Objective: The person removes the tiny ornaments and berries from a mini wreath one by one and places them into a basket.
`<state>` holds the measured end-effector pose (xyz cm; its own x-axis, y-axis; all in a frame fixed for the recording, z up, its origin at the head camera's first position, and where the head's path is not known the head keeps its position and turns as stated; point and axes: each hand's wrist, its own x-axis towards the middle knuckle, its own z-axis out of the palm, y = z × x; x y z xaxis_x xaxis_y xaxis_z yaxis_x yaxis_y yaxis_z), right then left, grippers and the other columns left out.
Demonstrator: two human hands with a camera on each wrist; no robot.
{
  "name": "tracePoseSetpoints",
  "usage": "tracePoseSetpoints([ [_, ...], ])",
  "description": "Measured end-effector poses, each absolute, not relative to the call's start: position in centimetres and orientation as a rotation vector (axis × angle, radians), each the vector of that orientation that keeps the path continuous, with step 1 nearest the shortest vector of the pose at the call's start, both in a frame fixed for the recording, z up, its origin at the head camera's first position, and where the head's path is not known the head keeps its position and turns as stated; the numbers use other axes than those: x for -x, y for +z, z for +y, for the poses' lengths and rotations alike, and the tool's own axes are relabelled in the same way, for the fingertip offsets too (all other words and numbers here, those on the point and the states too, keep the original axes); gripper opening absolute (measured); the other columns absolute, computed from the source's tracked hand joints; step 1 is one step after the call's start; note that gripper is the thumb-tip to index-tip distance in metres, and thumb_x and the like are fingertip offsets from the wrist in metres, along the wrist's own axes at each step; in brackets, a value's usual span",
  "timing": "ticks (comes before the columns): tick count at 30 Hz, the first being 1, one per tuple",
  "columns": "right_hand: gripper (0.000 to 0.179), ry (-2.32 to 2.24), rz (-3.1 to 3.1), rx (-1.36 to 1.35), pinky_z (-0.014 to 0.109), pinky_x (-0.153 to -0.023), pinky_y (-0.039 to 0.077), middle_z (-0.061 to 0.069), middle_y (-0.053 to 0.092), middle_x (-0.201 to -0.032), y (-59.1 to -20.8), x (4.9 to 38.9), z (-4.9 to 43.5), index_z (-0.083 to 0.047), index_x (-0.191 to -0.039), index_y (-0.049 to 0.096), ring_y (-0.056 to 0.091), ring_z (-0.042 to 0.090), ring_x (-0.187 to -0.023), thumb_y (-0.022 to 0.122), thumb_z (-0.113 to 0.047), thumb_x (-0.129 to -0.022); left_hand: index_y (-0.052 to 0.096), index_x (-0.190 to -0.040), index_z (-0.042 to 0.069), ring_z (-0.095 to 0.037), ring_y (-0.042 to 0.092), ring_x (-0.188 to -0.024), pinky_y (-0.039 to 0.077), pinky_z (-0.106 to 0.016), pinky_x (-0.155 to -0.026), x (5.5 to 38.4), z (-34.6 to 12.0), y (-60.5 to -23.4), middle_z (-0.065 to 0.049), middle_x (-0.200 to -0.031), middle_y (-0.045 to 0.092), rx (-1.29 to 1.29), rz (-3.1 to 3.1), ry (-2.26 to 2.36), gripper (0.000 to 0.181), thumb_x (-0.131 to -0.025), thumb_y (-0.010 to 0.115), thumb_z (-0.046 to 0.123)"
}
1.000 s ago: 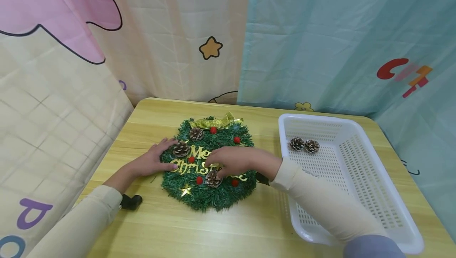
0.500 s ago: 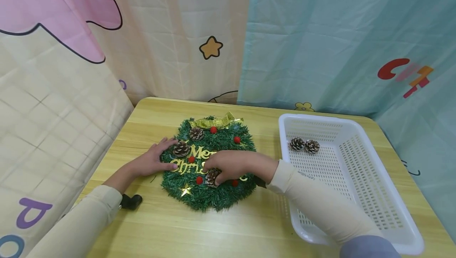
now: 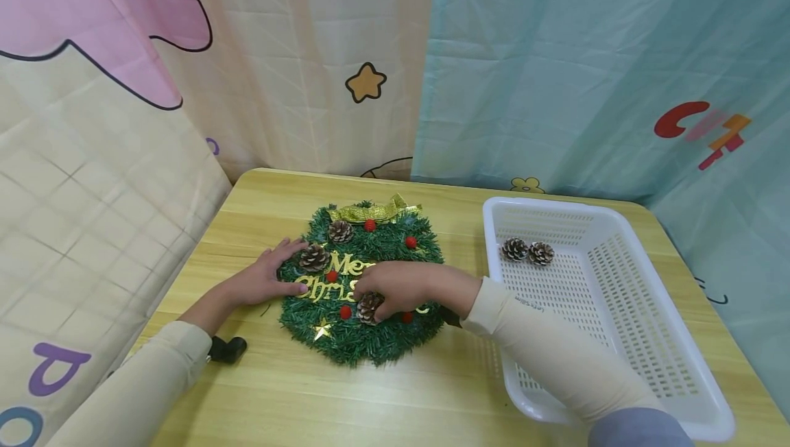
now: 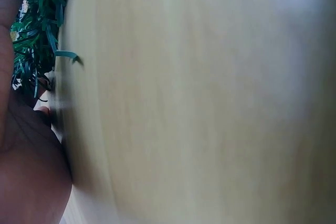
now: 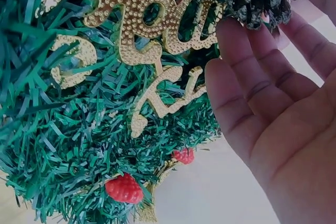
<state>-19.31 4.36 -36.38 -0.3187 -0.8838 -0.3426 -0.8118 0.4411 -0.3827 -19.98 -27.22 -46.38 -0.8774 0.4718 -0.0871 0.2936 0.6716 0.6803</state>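
Observation:
A green tinsel wreath (image 3: 364,341) with gold "Merry Christmas" lettering (image 3: 345,264), red berries and a gold star lies on the table. My right hand (image 3: 404,286) reaches over its middle, thumb and fingers around a pine cone (image 3: 369,308) at the lower part of the wreath. The right wrist view shows that pine cone (image 5: 257,3) at the fingertips, beside the gold letters. My left hand (image 3: 265,279) rests at the wreath's left edge with thumb and forefinger spread, near another pine cone (image 3: 313,258). Its remaining fingers are mostly hidden.
A white plastic basket (image 3: 648,255) stands on the right, under my right forearm, with two pine cones (image 3: 527,251) inside. A third pine cone (image 3: 340,231) sits on the wreath's upper left, below a gold ribbon (image 3: 370,213). Printed curtains hang behind the table (image 3: 296,399).
My right hand has lowered slightly and closed in around the pine cone, covering more of it. The left hand and the wreath have stayed put.

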Motion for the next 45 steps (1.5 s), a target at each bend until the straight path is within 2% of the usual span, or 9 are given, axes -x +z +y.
tracePoseSetpoints([
  [10, 0.022, -0.202, 2.203, 1.446, 0.024, -0.08, 0.045, -0.009, 0.057, -0.103, -36.4, 19.4, 4.5, -0.016, -0.114, 0.066, 0.051, 0.007, -0.093, 0.072, -0.019, -0.093, 0.025, -0.158, 0.013, -0.041, -0.003, -0.149, -0.005, -0.066, -0.113, 20.0, -27.2, -46.4, -0.014, -0.165, 0.01, -0.624, 2.632, 1.007, 0.093, -0.087, 0.076, 0.044],
  [23, 0.029, -0.275, 2.266, 1.477, 0.028, -0.088, 0.047, -0.005, 0.059, -0.112, -34.3, 20.3, 6.5, -0.015, -0.123, 0.067, 0.053, 0.01, -0.101, 0.07, -0.017, -0.094, 0.025, -0.158, 0.014, -0.042, -0.002, -0.149, -0.003, -0.068, -0.112, 19.8, -27.2, -46.4, -0.016, -0.165, 0.01, -0.603, 2.638, 0.996, 0.094, -0.086, 0.076, 0.046],
  [30, 0.029, -0.352, 2.313, 1.51, 0.029, -0.087, 0.048, -0.005, 0.06, -0.111, -32.7, 20.9, 8.2, -0.014, -0.122, 0.068, 0.054, 0.009, -0.099, 0.07, -0.016, -0.093, 0.025, -0.158, 0.013, -0.042, -0.002, -0.149, -0.004, -0.067, -0.113, 19.9, -27.2, -46.3, -0.016, -0.164, 0.011, -0.607, 2.639, 0.988, 0.094, -0.086, 0.076, 0.046],
  [37, 0.031, -0.386, 2.36, 1.474, 0.03, -0.092, 0.048, -0.005, 0.061, -0.116, -31.2, 20.9, 10.2, -0.014, -0.123, 0.067, 0.055, 0.01, -0.106, 0.071, -0.019, -0.093, 0.025, -0.158, 0.013, -0.042, -0.002, -0.149, -0.004, -0.067, -0.113, 20.0, -27.2, -46.4, -0.016, -0.165, 0.011, -0.611, 2.639, 0.99, 0.094, -0.086, 0.076, 0.046],
  [45, 0.029, -0.429, 2.384, 1.488, 0.034, -0.091, 0.049, -0.003, 0.061, -0.116, -29.9, 20.2, 12.5, -0.012, -0.122, 0.067, 0.058, 0.012, -0.107, 0.071, -0.017, -0.094, 0.025, -0.158, 0.013, -0.042, -0.002, -0.149, -0.004, -0.068, -0.112, 20.0, -27.2, -46.3, -0.015, -0.165, 0.01, -0.604, 2.639, 0.986, 0.094, -0.086, 0.075, 0.046],
])
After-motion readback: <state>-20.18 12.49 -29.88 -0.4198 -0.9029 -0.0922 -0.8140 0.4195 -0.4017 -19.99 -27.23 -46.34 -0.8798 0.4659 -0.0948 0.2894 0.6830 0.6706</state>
